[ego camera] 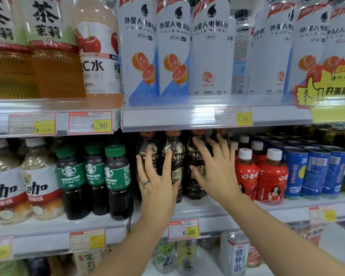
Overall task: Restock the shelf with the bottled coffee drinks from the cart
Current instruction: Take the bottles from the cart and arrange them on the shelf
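Evidently squaring up the row rather than carrying: left hand (157,176) laid flat on the front of the leftmost of the Modou coffee bottles (176,162), fingers (150,158) straight and fanned apart, gripping nothing; right hand (215,172) likewise flat on the third bottle along, fingers (202,150) splayed, thumb low; hard to tell whether pressing or only touching.

Upright behind and between the fingertips, dark bottles with brown caps, one uncovered between the two hands, more in shadow behind; no cart in view.

Probably fairly heavy when full and stiff-walled; glossy sleeve likely slick under a flat palm; tall and narrow, so apt to topple if pushed high; better to grip round the body below the shoulder, or to push low.

Under the heels of the hands, a smooth white shelf (207,208), with a 6.00 price tag (183,230) below the wrists; close above the fingertips, the upper shelf rail (167,118), leaving little headroom over the caps.

Just left of the left fingers, Starbucks Americano bottles (118,176); just right of the right fingers, red tea bottles (271,176), then blue cans (315,172); tight on both sides, so best slid straight back.
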`<act>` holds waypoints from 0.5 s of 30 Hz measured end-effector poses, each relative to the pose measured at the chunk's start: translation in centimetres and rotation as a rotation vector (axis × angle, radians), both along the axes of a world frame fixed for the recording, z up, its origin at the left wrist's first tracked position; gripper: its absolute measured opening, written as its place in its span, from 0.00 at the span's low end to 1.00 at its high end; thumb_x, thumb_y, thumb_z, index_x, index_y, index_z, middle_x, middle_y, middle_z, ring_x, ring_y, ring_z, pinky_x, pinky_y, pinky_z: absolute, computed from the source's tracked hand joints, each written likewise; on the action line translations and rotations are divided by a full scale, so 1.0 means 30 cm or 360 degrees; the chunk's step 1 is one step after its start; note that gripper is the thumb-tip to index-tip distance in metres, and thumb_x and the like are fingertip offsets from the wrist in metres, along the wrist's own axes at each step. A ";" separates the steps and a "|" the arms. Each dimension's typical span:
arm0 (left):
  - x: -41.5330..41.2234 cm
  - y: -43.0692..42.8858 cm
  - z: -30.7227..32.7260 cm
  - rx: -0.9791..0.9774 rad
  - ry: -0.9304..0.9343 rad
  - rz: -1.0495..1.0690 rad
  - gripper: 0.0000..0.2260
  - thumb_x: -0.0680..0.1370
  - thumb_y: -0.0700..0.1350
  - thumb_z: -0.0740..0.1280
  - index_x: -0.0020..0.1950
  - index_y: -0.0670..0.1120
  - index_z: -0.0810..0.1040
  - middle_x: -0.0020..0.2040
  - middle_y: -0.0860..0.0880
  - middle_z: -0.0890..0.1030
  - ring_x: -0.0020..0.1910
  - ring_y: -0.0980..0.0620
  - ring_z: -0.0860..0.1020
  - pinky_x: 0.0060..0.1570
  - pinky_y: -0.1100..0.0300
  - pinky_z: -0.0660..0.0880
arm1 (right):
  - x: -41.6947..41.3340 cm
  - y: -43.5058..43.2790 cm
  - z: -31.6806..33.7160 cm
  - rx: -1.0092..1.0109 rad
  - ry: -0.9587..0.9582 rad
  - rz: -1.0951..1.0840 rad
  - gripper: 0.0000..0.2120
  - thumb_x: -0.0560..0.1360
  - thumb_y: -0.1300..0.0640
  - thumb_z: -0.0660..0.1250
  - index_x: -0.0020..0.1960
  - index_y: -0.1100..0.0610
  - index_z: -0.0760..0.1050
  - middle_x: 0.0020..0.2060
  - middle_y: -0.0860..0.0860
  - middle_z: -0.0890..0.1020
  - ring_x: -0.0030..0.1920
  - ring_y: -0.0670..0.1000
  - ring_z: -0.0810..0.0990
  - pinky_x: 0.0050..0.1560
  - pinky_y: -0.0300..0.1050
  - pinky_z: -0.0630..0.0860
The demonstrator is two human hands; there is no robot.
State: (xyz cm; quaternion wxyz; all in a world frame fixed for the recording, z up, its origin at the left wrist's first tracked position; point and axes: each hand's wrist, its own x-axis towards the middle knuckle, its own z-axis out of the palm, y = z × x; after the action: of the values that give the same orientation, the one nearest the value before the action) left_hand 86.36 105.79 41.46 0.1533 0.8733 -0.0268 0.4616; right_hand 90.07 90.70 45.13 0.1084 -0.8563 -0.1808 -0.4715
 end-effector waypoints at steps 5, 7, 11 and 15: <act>-0.018 0.029 -0.003 -0.0033 -0.0037 -0.0072 0.39 0.69 0.51 0.72 0.75 0.53 0.55 0.74 0.40 0.51 0.72 0.34 0.52 0.55 0.36 0.72 | -0.035 0.001 -0.009 0.0078 -0.0091 0.0064 0.30 0.71 0.46 0.64 0.71 0.50 0.63 0.67 0.57 0.70 0.70 0.60 0.61 0.71 0.62 0.53; -0.035 0.050 -0.010 -0.0131 -0.0076 -0.0197 0.39 0.71 0.50 0.71 0.76 0.52 0.53 0.75 0.41 0.48 0.73 0.36 0.52 0.59 0.40 0.69 | -0.075 0.018 -0.024 0.0188 -0.0146 0.0299 0.26 0.73 0.48 0.65 0.69 0.52 0.66 0.65 0.55 0.72 0.67 0.56 0.66 0.69 0.54 0.61; -0.065 0.064 -0.023 -0.0325 -0.0067 -0.0444 0.42 0.74 0.47 0.69 0.74 0.61 0.41 0.76 0.53 0.38 0.72 0.54 0.46 0.62 0.57 0.61 | -0.140 0.107 -0.073 0.0517 0.0368 0.0665 0.26 0.74 0.54 0.68 0.71 0.51 0.65 0.63 0.46 0.74 0.58 0.43 0.74 0.56 0.43 0.75; -0.078 0.071 -0.035 -0.0459 0.0031 -0.0504 0.41 0.77 0.45 0.66 0.71 0.62 0.36 0.76 0.54 0.37 0.75 0.53 0.49 0.65 0.56 0.64 | -0.126 0.172 -0.133 0.0785 0.0644 0.0576 0.32 0.74 0.54 0.68 0.74 0.52 0.58 0.68 0.47 0.70 0.65 0.45 0.71 0.63 0.45 0.72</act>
State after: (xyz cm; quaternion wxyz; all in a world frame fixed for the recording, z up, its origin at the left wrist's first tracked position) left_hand 84.03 107.91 40.41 0.3476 0.8316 -0.0959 0.4224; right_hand 86.30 95.85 41.13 0.4270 -0.8344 -0.1852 -0.2952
